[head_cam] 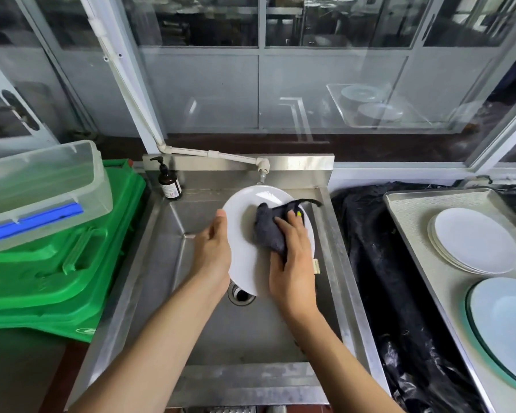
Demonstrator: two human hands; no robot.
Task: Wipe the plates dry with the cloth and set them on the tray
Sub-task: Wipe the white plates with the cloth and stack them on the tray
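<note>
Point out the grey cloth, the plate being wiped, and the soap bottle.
grey cloth (267,228): head view, on its bunched middle.
plate being wiped (245,210): head view, on its bare upper face.
soap bottle (169,186): head view, on its labelled body.

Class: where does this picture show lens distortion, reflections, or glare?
Head view: wide-angle lens bends the sink edges and tray outward; the window glass reflects a ghostly stack of plates; soft daylight, faint shadows; the held plate looks bright, nearly featureless.

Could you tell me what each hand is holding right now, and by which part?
The left hand holds the white plate by its left rim; the right hand presses the bunched grey cloth against the plate's face.
</note>
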